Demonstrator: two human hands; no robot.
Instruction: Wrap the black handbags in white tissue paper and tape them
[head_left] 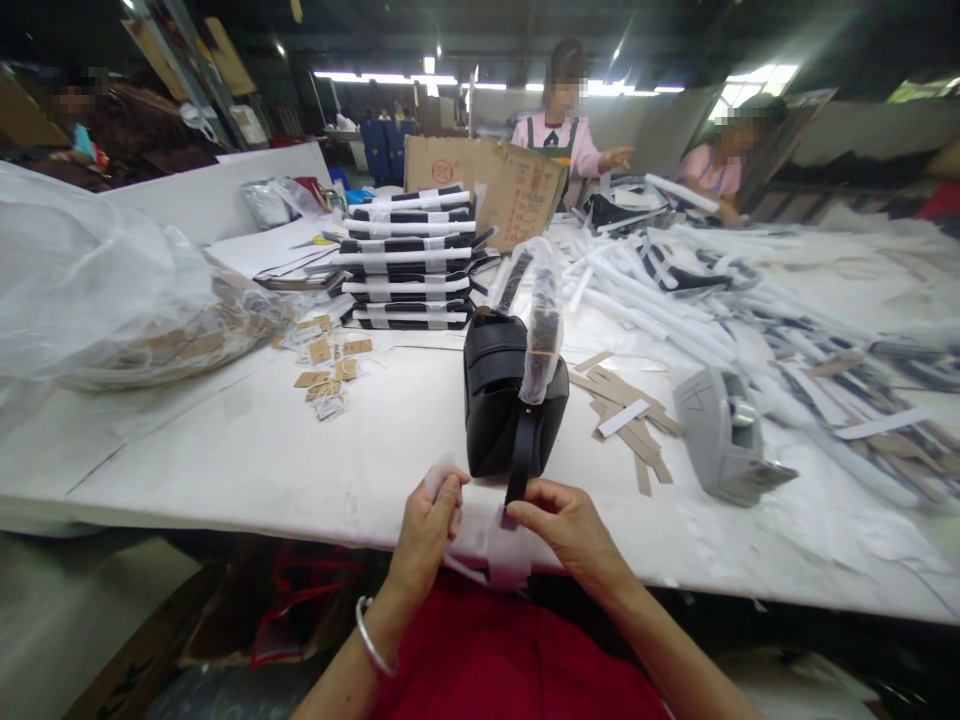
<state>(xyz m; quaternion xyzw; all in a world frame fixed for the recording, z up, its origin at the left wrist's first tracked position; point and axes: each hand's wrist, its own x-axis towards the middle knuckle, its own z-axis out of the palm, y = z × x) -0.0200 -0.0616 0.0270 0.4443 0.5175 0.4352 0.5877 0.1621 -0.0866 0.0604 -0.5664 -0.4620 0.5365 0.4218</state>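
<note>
A black handbag stands upright on the table in front of me, its handle wrapped in clear plastic. From its near side a black strap hangs down toward me. My right hand pinches the lower end of this strap between thumb and fingers. To the left of the bag, my left hand is closed on thin white wrapping, part of which pokes up above the fist. The wrapping stretches across below the strap's end, at the table edge.
Wrapped black pieces are stacked behind the bag, near a cardboard box. Tags lie left; cardboard strips and a grey tape dispenser sit right. Plastic sheeting bulges at far left. Two people work across the table.
</note>
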